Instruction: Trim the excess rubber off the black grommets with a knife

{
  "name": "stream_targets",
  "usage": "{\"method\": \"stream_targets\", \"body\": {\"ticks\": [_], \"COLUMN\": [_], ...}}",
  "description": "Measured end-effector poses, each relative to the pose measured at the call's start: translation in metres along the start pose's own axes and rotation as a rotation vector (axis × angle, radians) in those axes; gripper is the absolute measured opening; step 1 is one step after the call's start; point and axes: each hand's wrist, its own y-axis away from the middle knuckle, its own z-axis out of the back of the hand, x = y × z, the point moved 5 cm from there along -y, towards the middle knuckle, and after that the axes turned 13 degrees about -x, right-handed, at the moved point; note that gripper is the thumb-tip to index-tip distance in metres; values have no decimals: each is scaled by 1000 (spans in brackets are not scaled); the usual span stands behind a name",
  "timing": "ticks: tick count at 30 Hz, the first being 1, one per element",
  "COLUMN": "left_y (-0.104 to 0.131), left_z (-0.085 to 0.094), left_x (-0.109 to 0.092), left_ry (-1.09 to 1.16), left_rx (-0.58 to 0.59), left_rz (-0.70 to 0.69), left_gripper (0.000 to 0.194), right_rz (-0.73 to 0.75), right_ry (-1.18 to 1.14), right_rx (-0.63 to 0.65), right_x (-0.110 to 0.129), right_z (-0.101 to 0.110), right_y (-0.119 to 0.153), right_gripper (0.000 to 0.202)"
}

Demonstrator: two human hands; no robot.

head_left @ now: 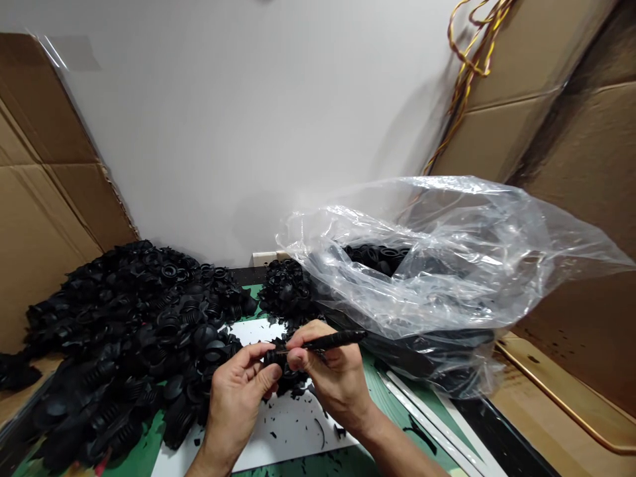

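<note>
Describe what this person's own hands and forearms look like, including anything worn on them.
The left hand and right hand are both bare, without gloves. The visible stretches of the left forearm and right forearm show no sleeve, watch or bracelet. No ring shows on the visible fingers, though some are partly hidden.

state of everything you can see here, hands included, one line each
left hand: pinching a small black part
right hand: gripping a black pen-shaped tool
small black part: held, partly hidden
black pen-shaped tool: tilted, tip near the part, contact unclear
clear plastic bag: open, crumpled, black pieces inside
black ribbed parts: loose, heaped
white sheet: flat, strewn with black scraps
twisted cord: looped, hanging
</note>
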Motion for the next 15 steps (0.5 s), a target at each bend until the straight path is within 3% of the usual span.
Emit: {"method": "stream_targets", "body": {"ticks": [2, 4, 8, 11, 15], "left_y": [2, 3, 2, 0, 0], "left_z": [-2, -3, -1, 2, 5], "left_x": [-2, -4, -4, -1, 2], "left_ry": [-23, -38, -38, -63, -97], "left_rx": [22, 21, -2, -25, -43], "left_rz": [2, 7, -2, -40, -56], "left_gripper": [28, 27, 27, 27, 26], "right_rz": [169, 216, -57, -235, -323], "right_ry": [106, 193, 153, -24, -211], "right_rx": [-72, -170, -275, -242, -122], "right_x": [6, 5, -16, -25, -23], "right_z": [8, 19, 36, 32, 16], "right_y": [-5, -12, -24, -23, -14], "right_gripper": [12, 12, 15, 21, 26]}}
